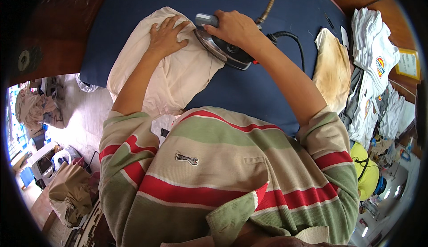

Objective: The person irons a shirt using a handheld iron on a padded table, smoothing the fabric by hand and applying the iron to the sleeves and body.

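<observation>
A cream garment [176, 75] lies on a dark blue padded ironing surface [249, 91]. My left hand [166, 36] presses flat on the garment's upper part, fingers spread. My right hand [235, 27] grips the grey handle of a metal iron [220, 46], whose soleplate rests on the garment's right edge, next to my left hand. The iron's black cord [292, 40] and a braided cable [267, 7] run off toward the top of the surface.
A tan stained pad [332, 71] lies at the surface's right end. Beside it is a pile of white printed shirts [374, 60]. A brown wooden edge [49, 24] borders the surface at left. Cloth bundles and bags [67, 189] sit on the floor at lower left.
</observation>
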### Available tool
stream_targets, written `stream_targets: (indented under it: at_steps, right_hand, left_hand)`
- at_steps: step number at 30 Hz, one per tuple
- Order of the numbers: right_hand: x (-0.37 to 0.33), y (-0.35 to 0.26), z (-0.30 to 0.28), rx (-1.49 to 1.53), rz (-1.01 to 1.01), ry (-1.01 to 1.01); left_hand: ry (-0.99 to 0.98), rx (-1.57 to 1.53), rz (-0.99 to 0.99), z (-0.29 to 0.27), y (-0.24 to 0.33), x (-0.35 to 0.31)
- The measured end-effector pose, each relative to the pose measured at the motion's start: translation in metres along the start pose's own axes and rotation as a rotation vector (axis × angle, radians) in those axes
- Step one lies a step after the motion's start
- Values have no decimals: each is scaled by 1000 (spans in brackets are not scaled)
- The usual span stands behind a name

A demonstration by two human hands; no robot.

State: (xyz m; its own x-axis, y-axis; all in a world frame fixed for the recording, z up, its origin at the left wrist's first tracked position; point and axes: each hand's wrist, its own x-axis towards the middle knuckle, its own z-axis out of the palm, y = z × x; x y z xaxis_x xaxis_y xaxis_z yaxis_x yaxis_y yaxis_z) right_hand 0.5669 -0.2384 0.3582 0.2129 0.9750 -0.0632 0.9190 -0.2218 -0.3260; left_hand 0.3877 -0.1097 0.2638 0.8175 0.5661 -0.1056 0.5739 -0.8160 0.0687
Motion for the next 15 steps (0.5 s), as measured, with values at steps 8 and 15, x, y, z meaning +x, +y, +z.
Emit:
stream_targets:
  at_steps: [8, 15]
  right_hand:
    - [-14, 34, -26, 36, -14, -212]
    - [-123, 191, -86, -74, 406, 122]
  left_hand:
    - [55, -3, -19, 8, -4, -7]
    - [262, -185, 177, 14, 59, -41]
